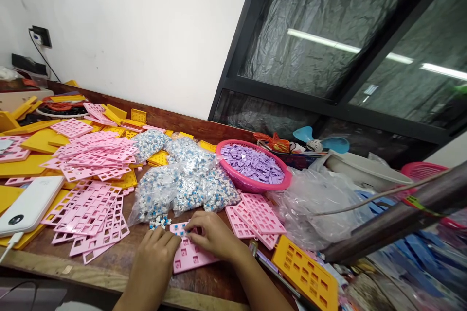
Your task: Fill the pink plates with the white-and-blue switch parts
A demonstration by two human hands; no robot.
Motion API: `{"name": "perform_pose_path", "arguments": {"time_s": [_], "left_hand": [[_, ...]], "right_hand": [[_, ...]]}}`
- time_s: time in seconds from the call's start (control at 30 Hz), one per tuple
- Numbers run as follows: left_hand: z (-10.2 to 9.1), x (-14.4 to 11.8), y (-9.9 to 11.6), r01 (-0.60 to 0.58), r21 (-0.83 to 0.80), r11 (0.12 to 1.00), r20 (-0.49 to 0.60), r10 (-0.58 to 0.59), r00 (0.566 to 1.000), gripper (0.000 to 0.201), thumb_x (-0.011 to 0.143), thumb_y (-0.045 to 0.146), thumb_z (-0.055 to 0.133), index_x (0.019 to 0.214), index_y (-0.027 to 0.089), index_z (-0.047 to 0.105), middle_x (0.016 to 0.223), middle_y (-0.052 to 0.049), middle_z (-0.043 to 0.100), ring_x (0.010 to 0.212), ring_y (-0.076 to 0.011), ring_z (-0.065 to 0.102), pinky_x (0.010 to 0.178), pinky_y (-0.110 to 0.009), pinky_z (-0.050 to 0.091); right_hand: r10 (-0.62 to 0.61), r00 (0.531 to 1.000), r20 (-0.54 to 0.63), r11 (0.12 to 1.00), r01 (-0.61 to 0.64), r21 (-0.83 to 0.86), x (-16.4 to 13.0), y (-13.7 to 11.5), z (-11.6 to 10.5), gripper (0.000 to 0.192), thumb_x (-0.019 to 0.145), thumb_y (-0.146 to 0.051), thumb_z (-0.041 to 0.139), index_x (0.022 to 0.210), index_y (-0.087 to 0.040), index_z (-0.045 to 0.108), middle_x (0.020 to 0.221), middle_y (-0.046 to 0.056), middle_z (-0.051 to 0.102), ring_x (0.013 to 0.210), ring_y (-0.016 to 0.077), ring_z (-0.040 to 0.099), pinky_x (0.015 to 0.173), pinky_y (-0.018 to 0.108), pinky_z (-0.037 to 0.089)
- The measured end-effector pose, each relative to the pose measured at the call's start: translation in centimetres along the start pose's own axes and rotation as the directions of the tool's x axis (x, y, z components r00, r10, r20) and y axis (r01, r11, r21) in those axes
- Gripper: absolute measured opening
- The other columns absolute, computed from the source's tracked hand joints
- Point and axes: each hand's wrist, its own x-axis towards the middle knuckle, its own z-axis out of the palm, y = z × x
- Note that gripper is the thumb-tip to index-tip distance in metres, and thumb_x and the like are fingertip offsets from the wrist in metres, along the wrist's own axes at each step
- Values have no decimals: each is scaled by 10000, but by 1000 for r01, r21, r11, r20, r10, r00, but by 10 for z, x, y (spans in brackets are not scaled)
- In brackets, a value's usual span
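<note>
A pink board with square recesses (187, 258) lies on the table in front of me, with blue-and-white pieces seated in its upper part. My left hand (155, 255) has its fingers curled together over the board's left edge. From the right, my right hand (213, 234) reaches over the board, thumb and forefinger pinched close to the seated pieces; whatever is between those fingertips is hidden. Just beyond my left hand is a small loose heap of blue-and-white pieces (159, 222). Behind it stand clear bags full of such pieces (189, 189).
Stacked pink grids (89, 209) and a white power bank (31, 204) occupy the left. A pink basket (251, 187) of purple pieces sits behind. To the right are more pink boards (260, 214), a yellow board (304, 272), clear plastic bags (314, 204) and a slanting dark pole (394, 209).
</note>
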Motion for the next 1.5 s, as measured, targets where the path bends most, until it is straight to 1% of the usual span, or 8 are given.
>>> {"name": "perform_pose_path", "arguments": {"time_s": [0.13, 0.33, 0.57, 0.67, 0.8, 1.0, 1.23, 1.5], "left_hand": [[2, 0, 3, 27, 31, 999, -11, -27, 1000, 232, 947, 89, 556, 991, 237, 729, 993, -48, 719, 909, -240, 590, 808, -391, 404], [4, -5, 12, 4, 111, 994, 28, -8, 1000, 247, 923, 69, 550, 956, 226, 738, 943, -54, 702, 880, -242, 584, 813, -396, 406], [0, -7, 24, -28, 132, 991, 39, 23, 999, 212, 968, 176, 541, 995, 198, 750, 931, -74, 711, 848, -248, 610, 811, -413, 419], [-12, -3, 15, 0, 7, 1000, 56, 0, 998, 203, 973, 194, 546, 1014, 222, 743, 950, -63, 728, 872, -255, 631, 821, -414, 428], [-34, 2, -15, 77, -204, 976, 89, -60, 994, 214, 992, 240, 529, 1078, 260, 724, 1053, -54, 731, 956, -252, 646, 846, -397, 458], [-59, -4, -57, 212, -327, 921, 195, -153, 969, 201, 929, 262, 608, 1093, 276, 723, 1121, -61, 710, 1038, -254, 639, 925, -397, 477], [-62, -4, -57, 283, -365, 887, 356, -148, 923, 211, 853, 250, 706, 1059, 288, 733, 1066, -34, 691, 1040, -240, 625, 908, -346, 455], [-56, -3, -60, 277, -369, 887, 364, -136, 921, 182, 885, 198, 639, 1024, 277, 726, 1040, -31, 660, 991, -223, 615, 866, -325, 433]], "right_hand": [[-15, 1000, 6, 1000, 15, -10, 0, 0, 0, 156, 879, -138, 711, 969, -213, 814, 903, 40, 734, 846, 181, 676, 760, 257, 475], [-28, 999, 19, 998, 29, -56, -1, 2, 0, 173, 903, -141, 696, 1018, -210, 805, 953, 52, 730, 882, 185, 679, 785, 257, 485], [-74, 997, 38, 995, 76, -68, -2, 4, 2, 211, 927, -117, 656, 1027, -218, 812, 983, 49, 737, 905, 175, 680, 807, 249, 485], [-63, 997, 35, 996, 66, -67, -2, 4, 1, 181, 937, -162, 675, 1035, -227, 813, 976, 48, 742, 919, 183, 678, 829, 262, 486], [-37, 999, 40, 997, 39, -67, -1, 1, 1, 165, 894, -198, 750, 1046, -233, 801, 945, 42, 723, 899, 193, 667, 786, 266, 481], [-36, 999, 28, 999, 36, -20, 1, 1, 3, 143, 887, -133, 738, 992, -217, 786, 937, 35, 726, 896, 189, 665, 787, 267, 476], [-81, 996, 33, 995, 83, -57, 1, 1, 0, 154, 888, -107, 726, 978, -218, 782, 921, 38, 741, 919, 201, 663, 821, 292, 463], [-105, 994, 33, 986, 108, -123, 1, 3, 1, 172, 924, -118, 672, 970, -226, 798, 948, 56, 734, 928, 209, 652, 821, 312, 464]]}}
